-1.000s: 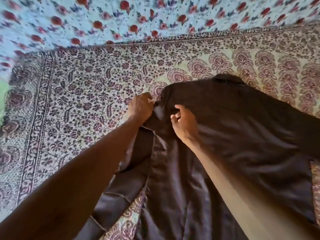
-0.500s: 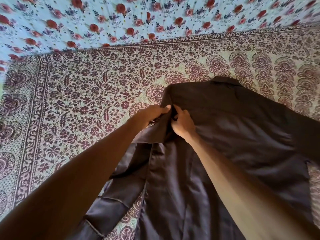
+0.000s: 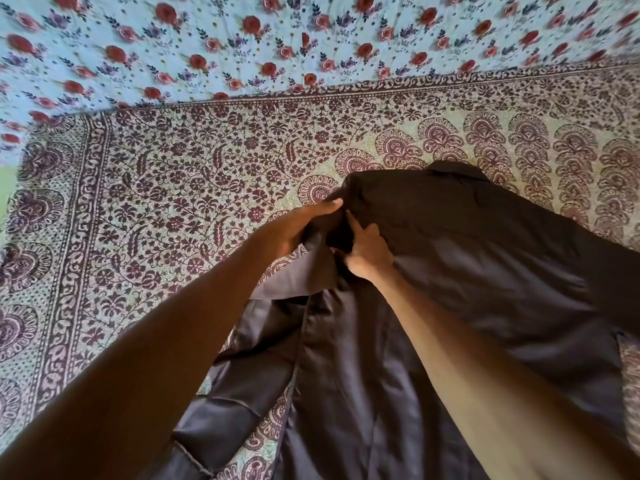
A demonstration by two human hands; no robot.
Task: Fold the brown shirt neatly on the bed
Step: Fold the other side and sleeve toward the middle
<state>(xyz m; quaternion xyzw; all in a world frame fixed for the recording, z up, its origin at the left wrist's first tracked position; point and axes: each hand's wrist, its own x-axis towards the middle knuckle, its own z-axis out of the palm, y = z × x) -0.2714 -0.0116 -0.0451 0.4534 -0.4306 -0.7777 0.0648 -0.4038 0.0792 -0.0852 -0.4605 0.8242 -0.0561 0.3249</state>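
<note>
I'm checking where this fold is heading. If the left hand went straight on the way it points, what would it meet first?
The left hand grips the brown shirt, so it would press into that shirt's raised shoulder first, then likely the patterned bedspread beyond; depth is unclear.

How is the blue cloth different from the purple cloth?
The blue cloth has red roses; the purple cloth has dark purple flowers on cream. The purple cloth has a patterned border; the blue cloth shows none. The shirt lies on the purple cloth and does not touch the blue cloth. Both are flowery.
</note>
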